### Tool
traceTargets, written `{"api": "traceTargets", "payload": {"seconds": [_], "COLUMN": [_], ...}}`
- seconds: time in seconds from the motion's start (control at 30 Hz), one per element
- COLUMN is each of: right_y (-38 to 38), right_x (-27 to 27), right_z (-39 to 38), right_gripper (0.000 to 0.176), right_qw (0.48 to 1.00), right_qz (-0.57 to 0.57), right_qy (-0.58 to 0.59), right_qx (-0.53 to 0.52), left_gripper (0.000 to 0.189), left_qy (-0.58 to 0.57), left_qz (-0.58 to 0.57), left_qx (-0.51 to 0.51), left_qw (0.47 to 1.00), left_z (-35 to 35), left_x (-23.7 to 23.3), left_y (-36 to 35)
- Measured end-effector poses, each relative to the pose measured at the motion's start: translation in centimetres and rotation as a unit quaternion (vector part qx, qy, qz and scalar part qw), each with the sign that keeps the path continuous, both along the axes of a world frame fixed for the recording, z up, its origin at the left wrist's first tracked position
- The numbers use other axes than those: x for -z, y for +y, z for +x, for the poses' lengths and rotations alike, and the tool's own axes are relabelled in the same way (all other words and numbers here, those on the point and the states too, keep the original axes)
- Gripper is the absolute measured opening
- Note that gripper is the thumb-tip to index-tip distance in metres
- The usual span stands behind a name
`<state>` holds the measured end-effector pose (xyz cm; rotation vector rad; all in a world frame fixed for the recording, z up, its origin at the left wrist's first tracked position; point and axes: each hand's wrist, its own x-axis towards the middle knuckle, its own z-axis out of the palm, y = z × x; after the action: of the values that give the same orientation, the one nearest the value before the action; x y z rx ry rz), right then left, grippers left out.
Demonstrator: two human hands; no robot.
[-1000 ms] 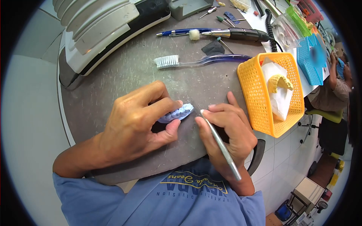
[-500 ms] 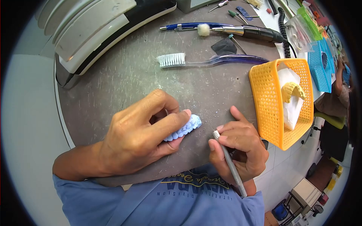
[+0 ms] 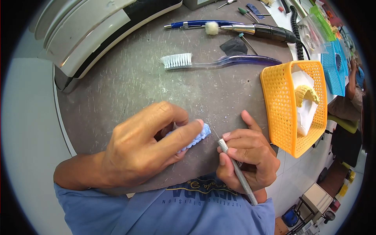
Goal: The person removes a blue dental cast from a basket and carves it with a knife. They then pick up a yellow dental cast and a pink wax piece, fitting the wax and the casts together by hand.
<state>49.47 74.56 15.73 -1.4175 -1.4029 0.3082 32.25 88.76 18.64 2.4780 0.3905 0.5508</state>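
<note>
Looks matt and chalky on the pale-blue cast of teeth [image 3: 203, 133]. Gleams dully as metal on the slim grey tool [image 3: 243, 181], ridged near the tip. Shines smooth and clear — like plastic — on the purple-handled toothbrush [image 3: 250, 59]. Appears perforated and plastic on the orange-yellow basket [image 3: 279, 113], papery on the white sheet [image 3: 304, 119] inside. Shows scratched and matt on the grey-brown tabletop [image 3: 117, 82] — soft, creased cloth on the blue printed shirt [image 3: 156, 215].

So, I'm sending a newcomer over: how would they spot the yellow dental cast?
Find the orange-yellow mesh basket beside the right hand. Inside, against white paper, sits a curved row of teeth. It is yellow; the model in the left hand is blue.
</note>
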Motion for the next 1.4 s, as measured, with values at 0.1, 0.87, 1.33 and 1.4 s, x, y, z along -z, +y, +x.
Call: {"api": "traceTargets", "payload": {"seconds": [0.1, 0.87, 1.33, 1.4], "right_y": [0.0, -0.1, 0.1, 0.1], "right_x": [0.0, 0.3, 0.5, 0.6], "right_z": [0.0, 0.2, -0.7, -0.7], "right_gripper": [0.025, 0.021, 0.019, 0.017], "right_qw": [1.0, 0.998, 0.996, 0.995], "right_qz": [-0.005, 0.029, 0.032, 0.036], "right_qy": [-0.004, -0.049, -0.076, -0.086], "right_qx": [-0.005, 0.006, 0.019, 0.024], "left_gripper": [0.049, 0.038, 0.036, 0.036], "left_qy": [-0.022, 0.001, -0.029, -0.032], "left_qz": [0.029, 0.074, 0.057, 0.056], "left_qx": [0.029, 0.01, -0.002, -0.004], "left_qw": [0.999, 0.997, 0.998, 0.998], "left_z": [-0.1, -0.1, 0.4, 0.5], "left_x": [-0.2, -0.5, -0.2, -0.2], "left_y": [0.2, 0.2, -0.1, -0.1]}}
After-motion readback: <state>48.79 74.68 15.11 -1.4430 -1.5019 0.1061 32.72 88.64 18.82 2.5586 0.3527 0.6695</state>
